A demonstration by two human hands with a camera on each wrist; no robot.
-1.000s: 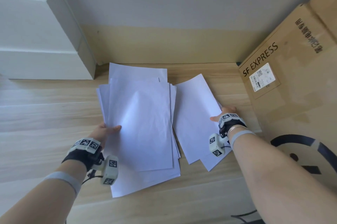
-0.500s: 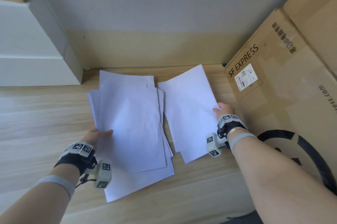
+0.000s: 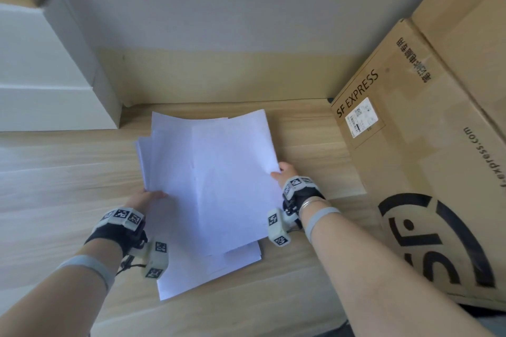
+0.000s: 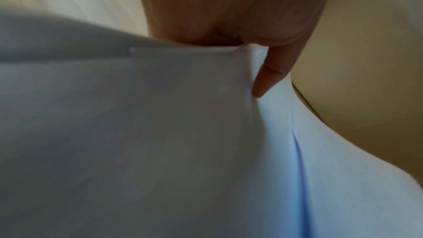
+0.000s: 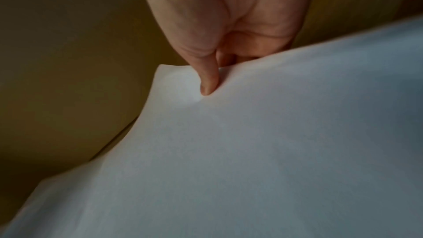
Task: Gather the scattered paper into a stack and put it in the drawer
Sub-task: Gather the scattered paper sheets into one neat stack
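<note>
— What's around you?

— Wood floor (image 3: 68, 172) under me, a big SF Express box (image 3: 410, 145) on my right, a white cabinet (image 3: 41, 76) off to my left by the wall.

— And the paper?

— One loose, fanned stack (image 3: 219, 186) on the floor between my hands, edges uneven (a few sheets poke out at the far left and at the near end). The top sheet (image 3: 235, 172) sits skewed toward the right side.

— Left hand?

— My left hand (image 3: 145, 199) pinches the stack's left edge: thumb (image 4: 272, 77) on top, fingers tucked beneath the sheets.

— Right hand?

— My right hand (image 3: 284, 172) pinches the right edge of the top sheet, thumb (image 5: 208, 80) pressing down on it, fingers curled under. The paper dimples at the thumb tip.

— The drawer?

— I can't tell from here which part of the cabinet is a drawer.
</note>
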